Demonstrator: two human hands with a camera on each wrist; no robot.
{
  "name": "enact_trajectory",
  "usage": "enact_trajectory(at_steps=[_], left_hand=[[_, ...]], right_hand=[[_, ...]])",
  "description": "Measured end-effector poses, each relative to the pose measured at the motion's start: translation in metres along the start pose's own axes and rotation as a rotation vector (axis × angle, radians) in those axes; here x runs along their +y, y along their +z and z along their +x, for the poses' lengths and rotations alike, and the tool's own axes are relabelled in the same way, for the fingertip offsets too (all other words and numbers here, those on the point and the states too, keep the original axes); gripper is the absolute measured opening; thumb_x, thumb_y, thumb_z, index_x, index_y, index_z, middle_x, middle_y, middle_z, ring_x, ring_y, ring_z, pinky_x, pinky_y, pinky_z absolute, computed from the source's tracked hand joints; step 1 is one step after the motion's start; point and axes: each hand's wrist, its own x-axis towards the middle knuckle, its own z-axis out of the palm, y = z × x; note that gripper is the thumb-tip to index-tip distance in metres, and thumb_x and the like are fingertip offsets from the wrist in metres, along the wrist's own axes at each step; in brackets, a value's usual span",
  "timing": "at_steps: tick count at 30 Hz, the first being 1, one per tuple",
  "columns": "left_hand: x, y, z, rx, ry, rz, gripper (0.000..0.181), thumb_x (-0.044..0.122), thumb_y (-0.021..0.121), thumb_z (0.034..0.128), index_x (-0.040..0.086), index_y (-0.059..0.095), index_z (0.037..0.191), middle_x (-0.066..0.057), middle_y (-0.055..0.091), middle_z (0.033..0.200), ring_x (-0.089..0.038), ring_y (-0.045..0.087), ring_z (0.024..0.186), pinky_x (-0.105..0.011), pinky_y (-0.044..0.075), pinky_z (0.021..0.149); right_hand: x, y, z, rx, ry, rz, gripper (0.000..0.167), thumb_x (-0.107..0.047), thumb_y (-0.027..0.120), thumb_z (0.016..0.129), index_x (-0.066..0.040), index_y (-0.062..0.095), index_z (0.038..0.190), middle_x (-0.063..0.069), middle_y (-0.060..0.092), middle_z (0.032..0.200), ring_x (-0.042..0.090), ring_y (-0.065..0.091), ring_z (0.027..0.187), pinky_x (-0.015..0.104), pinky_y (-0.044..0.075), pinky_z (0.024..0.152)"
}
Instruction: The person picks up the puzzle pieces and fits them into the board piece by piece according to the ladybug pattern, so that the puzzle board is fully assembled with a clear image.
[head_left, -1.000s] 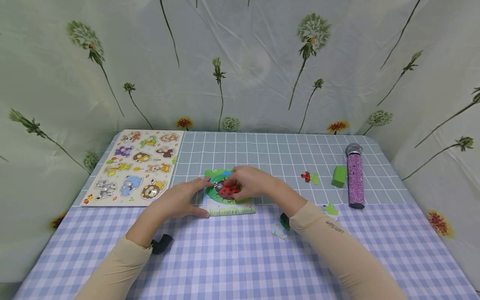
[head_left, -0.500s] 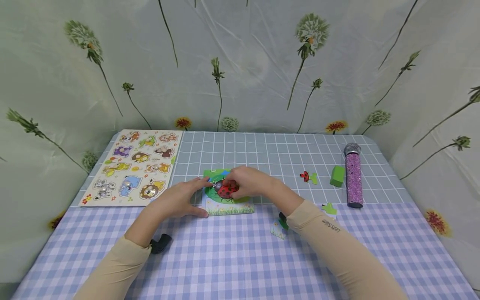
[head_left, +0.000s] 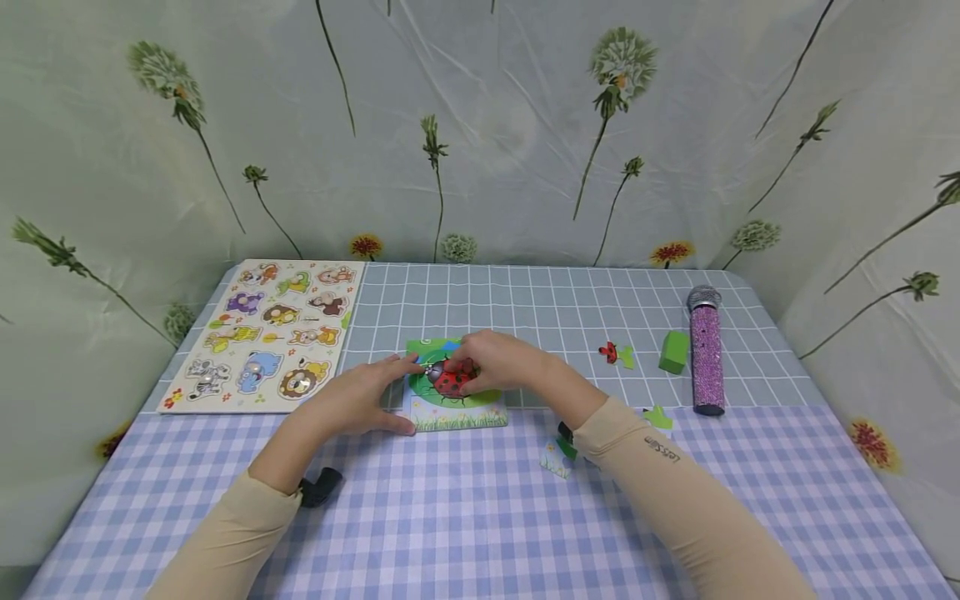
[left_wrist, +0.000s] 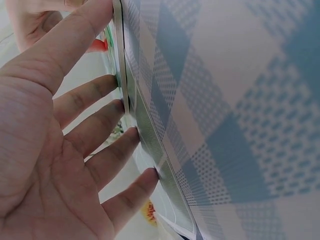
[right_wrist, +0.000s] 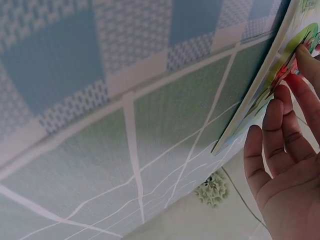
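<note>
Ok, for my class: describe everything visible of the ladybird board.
The ladybird board is thin, flat and pale-edged, wood or card by its look. A red, black-spotted ladybird sits on green above printed grass and flowers. The board lies face up across grey mat and checked cloth. The left hand touches its left side; thumb and finger of the right hand touch the ladybird, hiding part.

Behind the puzzle (head_left: 455, 417), the worktop (head_left: 540, 296) leaves passing room. A board (head_left: 291, 350) bounds it left; a green block (head_left: 674, 352) and microphone (head_left: 707, 358), right.
</note>
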Motion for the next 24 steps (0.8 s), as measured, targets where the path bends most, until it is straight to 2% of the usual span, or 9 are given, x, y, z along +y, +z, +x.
enact_trajectory(at_steps=[4, 9, 17, 24], left_hand=[[0.000, -0.001, 0.000, -0.004, -0.009, 0.017, 0.089, 0.049, 0.091, 0.0832, 0.018, 0.054, 0.158, -0.025, 0.043, 0.168, -0.049, 0.047, 0.151, -0.067, 0.046, 0.117], [0.001, -0.001, 0.000, 0.003, 0.003, 0.032, 0.089, 0.049, 0.091, 0.0833, 0.016, 0.055, 0.158, -0.022, 0.044, 0.169, -0.046, 0.045, 0.154, -0.066, 0.044, 0.119], [0.004, -0.001, -0.001, 0.030, 0.023, 0.064, 0.090, 0.050, 0.093, 0.0810, 0.013, 0.057, 0.156, -0.014, 0.043, 0.171, -0.042, 0.046, 0.155, -0.065, 0.045, 0.119], [0.006, 0.000, -0.003, 0.046, 0.028, 0.089, 0.093, 0.052, 0.093, 0.0794, 0.011, 0.058, 0.155, -0.011, 0.041, 0.173, -0.042, 0.049, 0.152, -0.063, 0.048, 0.116]], right_hand=[[-0.001, -0.001, -0.001, -0.005, -0.004, -0.034, 0.036, -0.025, 0.084, 0.096, -0.010, 0.078, 0.129, 0.004, 0.073, 0.112, 0.013, 0.063, 0.097, 0.027, 0.056, 0.086], [-0.001, -0.004, -0.006, -0.003, -0.008, -0.027, 0.035, -0.026, 0.082, 0.098, -0.011, 0.077, 0.130, 0.005, 0.071, 0.111, 0.016, 0.063, 0.098, 0.030, 0.056, 0.087], [0.007, -0.011, -0.018, 0.005, 0.064, -0.007, 0.034, -0.029, 0.076, 0.102, -0.016, 0.075, 0.133, 0.004, 0.070, 0.113, 0.018, 0.066, 0.102, 0.034, 0.058, 0.092], [0.020, -0.019, -0.037, 0.022, 0.091, -0.006, 0.035, -0.026, 0.076, 0.102, -0.012, 0.074, 0.134, 0.007, 0.071, 0.115, 0.021, 0.068, 0.105, 0.037, 0.059, 0.094]])
